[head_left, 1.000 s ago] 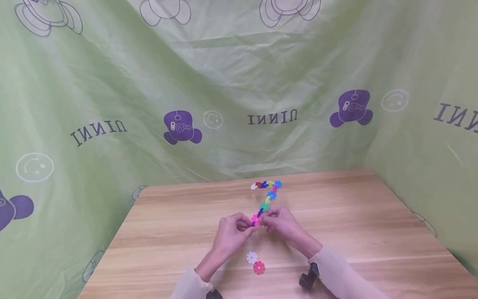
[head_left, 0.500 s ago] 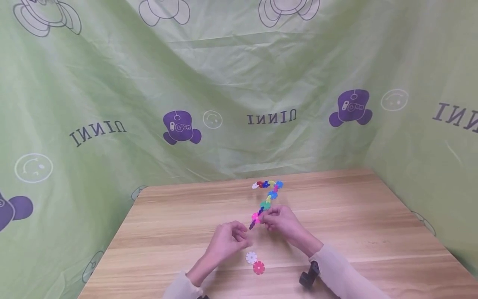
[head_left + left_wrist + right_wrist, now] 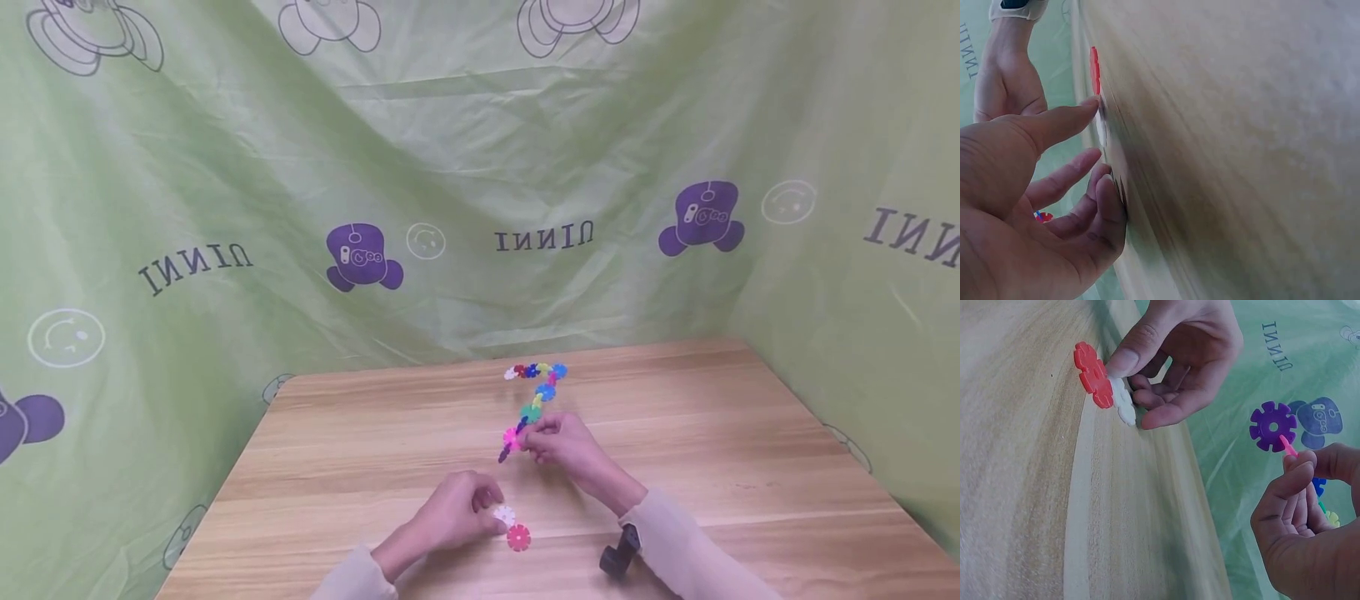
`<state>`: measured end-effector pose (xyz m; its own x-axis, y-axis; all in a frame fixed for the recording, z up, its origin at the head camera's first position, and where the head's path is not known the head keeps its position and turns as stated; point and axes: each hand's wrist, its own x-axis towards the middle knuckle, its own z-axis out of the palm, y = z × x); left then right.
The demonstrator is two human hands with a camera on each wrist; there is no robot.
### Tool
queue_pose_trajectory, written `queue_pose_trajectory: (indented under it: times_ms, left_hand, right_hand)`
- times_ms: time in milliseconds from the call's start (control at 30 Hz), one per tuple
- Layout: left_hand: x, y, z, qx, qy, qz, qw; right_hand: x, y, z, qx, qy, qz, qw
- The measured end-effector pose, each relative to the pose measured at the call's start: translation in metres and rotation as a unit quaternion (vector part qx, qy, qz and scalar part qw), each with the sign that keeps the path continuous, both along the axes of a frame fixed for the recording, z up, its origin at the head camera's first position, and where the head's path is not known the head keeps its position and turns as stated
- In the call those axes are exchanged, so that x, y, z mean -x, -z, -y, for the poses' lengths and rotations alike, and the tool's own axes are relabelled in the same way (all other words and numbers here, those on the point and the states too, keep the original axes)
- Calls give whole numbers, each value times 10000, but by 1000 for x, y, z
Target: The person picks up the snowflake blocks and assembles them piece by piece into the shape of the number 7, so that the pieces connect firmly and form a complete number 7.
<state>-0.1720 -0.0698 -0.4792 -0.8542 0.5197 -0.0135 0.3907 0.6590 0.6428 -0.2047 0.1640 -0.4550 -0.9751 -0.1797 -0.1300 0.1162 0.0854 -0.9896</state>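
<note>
My right hand [image 3: 566,443] pinches a pink notched disc [image 3: 512,438] in a chain of interlocking flower-shaped plastic discs. A purple disc [image 3: 1274,427] forms the chain's near end, and green [image 3: 531,413], yellow and blue discs run away toward a white one at the far end. Over a loose white disc [image 3: 505,516] on the table reaches my left hand [image 3: 457,510]. Its thumb is at the disc's near edge, while the fingers stand apart on the other side. A loose red disc [image 3: 1093,375] lies against the white one, slightly nearer to me.
The discs are on a wood-grain table [image 3: 337,467]. Green printed cloth [image 3: 450,167] hangs behind it and at both sides. A black device [image 3: 620,552] is strapped below my right sleeve.
My left hand has let go of the purple end disc and come down toward me to the loose white disc. The right hand keeps its pinch on the chain, almost unmoved.
</note>
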Motion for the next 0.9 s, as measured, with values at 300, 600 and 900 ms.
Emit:
queue_pose_trajectory:
  times_ms: [300,600,900]
  left_hand:
    - [1,-1,1,178,140,-115,9997]
    - [1,-3,-2,147,98,-29,9998]
    - [-2,-4,-1,-472,14,482,9977]
  right_hand:
    - [0,3,2,-8,-72,-94,9999]
    - [1,4,0,-16,-62,-154,9999]
    - [2,5,0,19,-111,-212,9997]
